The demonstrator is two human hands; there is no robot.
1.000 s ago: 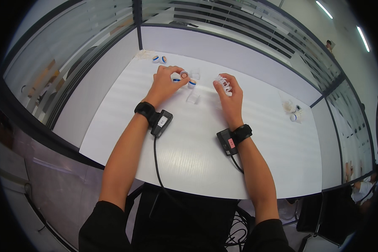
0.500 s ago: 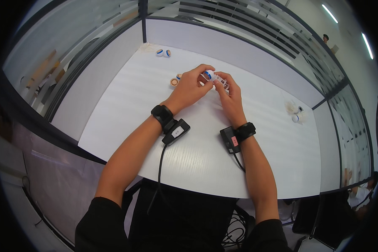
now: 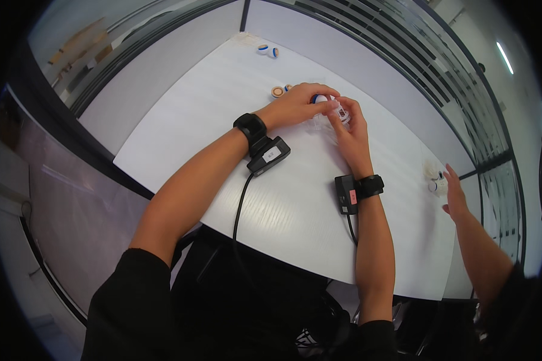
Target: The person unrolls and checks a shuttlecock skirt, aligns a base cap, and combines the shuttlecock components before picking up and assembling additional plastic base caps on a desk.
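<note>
Over the far middle of the table, my left hand (image 3: 300, 107) is closed around a small white cylindrical piece with a blue band (image 3: 321, 98). My right hand (image 3: 352, 133) meets it there, pinching a clear and white plastic piece with dark markings (image 3: 342, 112). Fingers partly cover both pieces, and whether they are joined I cannot tell. Crinkled clear plastic (image 3: 323, 124) shows below my fingertips. Beyond my left wrist lie round pieces with tan faces (image 3: 277, 91), one partly hidden by that hand.
Two more blue-banded pieces (image 3: 268, 51) lie at the far left corner of the white table (image 3: 283, 198). At the right edge, another person's hand (image 3: 456, 191) is beside white pieces (image 3: 436, 185). Grey partitions border the table; cables hang from my wrist devices.
Another person's arm has come in from the right, beside the white pieces. The view has shifted, so the table sits differently. My hands still hold the pieces together, with more clear plastic showing beneath.
</note>
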